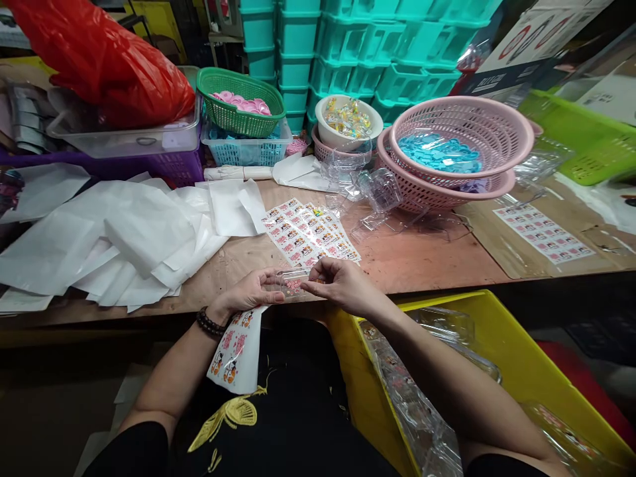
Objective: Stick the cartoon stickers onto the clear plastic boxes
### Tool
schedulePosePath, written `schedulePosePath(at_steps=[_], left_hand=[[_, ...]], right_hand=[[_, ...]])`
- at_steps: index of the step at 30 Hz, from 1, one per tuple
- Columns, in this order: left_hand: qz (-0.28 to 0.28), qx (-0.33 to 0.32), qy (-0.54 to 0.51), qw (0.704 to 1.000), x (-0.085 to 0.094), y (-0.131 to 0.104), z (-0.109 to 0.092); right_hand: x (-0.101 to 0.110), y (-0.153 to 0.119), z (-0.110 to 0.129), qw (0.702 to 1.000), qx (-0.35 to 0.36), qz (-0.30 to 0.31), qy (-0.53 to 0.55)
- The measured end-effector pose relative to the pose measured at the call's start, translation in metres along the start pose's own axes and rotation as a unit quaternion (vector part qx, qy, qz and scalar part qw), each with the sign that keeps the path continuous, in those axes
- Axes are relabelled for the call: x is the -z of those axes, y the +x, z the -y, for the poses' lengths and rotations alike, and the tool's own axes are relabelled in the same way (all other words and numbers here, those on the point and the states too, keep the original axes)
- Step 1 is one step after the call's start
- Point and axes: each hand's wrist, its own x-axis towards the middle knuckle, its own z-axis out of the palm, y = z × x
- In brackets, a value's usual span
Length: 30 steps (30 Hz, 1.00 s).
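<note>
My left hand point(253, 290) is closed on the left end of a small clear plastic box point(293, 285), which has a pink print or sticker on it. A sticker sheet point(237, 351) with pink and orange cartoon pictures hangs below that same hand, over my lap. My right hand point(340, 285) is at the box's right end, thumb and forefinger pinched together; what is between them is too small to make out. Just beyond my hands, more sticker sheets point(303, 232) lie fanned out on the wooden table point(432, 255).
White backing papers point(129, 232) are heaped at left. Pink baskets point(460, 139) with blue pieces, a white bowl point(348, 122) and a green basket point(241, 99) stand behind. Loose clear boxes point(380, 192) lie before them. A yellow crate point(517, 351) holding clear boxes is under my right arm.
</note>
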Motion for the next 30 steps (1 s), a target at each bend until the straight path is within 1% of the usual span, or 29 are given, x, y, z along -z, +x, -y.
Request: schedulePosePath(at_steps=[3,9,13,16,19,22,23,24,25,26,27,28,29,30], left_hand=[[-0.016,-0.006,0.0,1.0,0.0,0.0,0.002],[-0.038,-0.008,-0.006,0.999,0.001,0.0,0.007],[-0.053,-0.012,0.002,0.999,-0.003,-0.002,0.005],[-0.059,-0.023,0.012,0.998,-0.009,-0.004,0.0],[-0.082,-0.037,0.023,0.996,-0.012,-0.005,-0.002],[-0.087,-0.048,0.017,0.995,-0.011,-0.006,-0.001],[-0.077,-0.053,0.01,0.996,-0.01,-0.006,0.0],[-0.06,-0.057,0.001,0.997,-0.009,-0.006,0.0],[-0.038,-0.057,-0.008,0.998,-0.01,-0.005,0.0],[-0.017,-0.054,-0.016,0.998,-0.011,-0.004,-0.001],[-0.001,-0.048,-0.017,0.999,-0.013,-0.003,-0.002],[0.003,-0.042,-0.012,0.999,-0.015,-0.002,-0.003],[-0.011,-0.042,-0.005,0.999,-0.017,0.001,-0.005],[-0.044,-0.051,0.005,0.998,-0.02,0.003,-0.007]], right_hand=[[0.0,-0.002,0.001,0.999,0.01,-0.015,-0.03],[0.001,-0.003,0.002,0.998,0.015,-0.023,-0.056],[-0.001,-0.005,0.005,0.996,0.015,-0.034,-0.079],[-0.002,-0.008,0.009,0.99,0.015,-0.056,-0.127],[0.0,-0.012,0.009,0.979,-0.004,-0.076,-0.187],[0.003,-0.011,0.002,0.968,-0.034,-0.125,-0.217],[0.004,-0.009,-0.001,0.97,-0.043,-0.131,-0.2],[0.005,-0.007,-0.005,0.979,-0.048,-0.116,-0.162],[0.006,-0.004,-0.008,0.99,-0.047,-0.081,-0.104],[0.008,-0.004,-0.011,0.998,-0.039,-0.031,-0.032],[0.011,-0.005,-0.014,0.999,-0.029,0.013,0.04],[0.016,-0.009,-0.018,0.995,-0.02,0.033,0.095],[0.023,-0.018,-0.023,0.992,-0.018,0.012,0.12],[0.032,-0.031,-0.03,0.992,-0.031,-0.056,0.112]])
